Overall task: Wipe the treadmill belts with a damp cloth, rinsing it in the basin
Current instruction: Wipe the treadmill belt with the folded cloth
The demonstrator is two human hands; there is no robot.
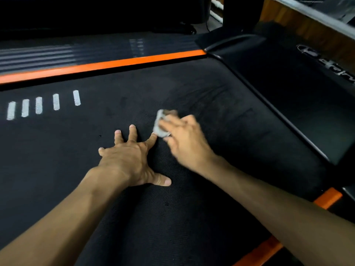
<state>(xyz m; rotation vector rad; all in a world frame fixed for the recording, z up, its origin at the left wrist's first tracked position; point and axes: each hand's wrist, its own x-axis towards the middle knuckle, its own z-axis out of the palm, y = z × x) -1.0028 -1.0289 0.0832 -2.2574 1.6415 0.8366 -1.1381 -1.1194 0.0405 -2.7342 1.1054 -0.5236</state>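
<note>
Leftmost, a row of white dash markings [38,105] sits printed on the black treadmill belt [192,208], with an orange side rail [99,66] running along the belt's far edge. Left hand [130,158] lies flat on the belt near centre, fingers straight and spread apart, thumb out to the side, holding nothing. Just right of it, right hand [184,139] presses a small grey cloth [160,124] onto the belt; the hand is motion-blurred, fingers lie over the bunched cloth, which touches the left index fingertip. Further right, the black motor cover [288,96] carries a partly visible logo. A second orange rail [326,198] shows at lower right.
</note>
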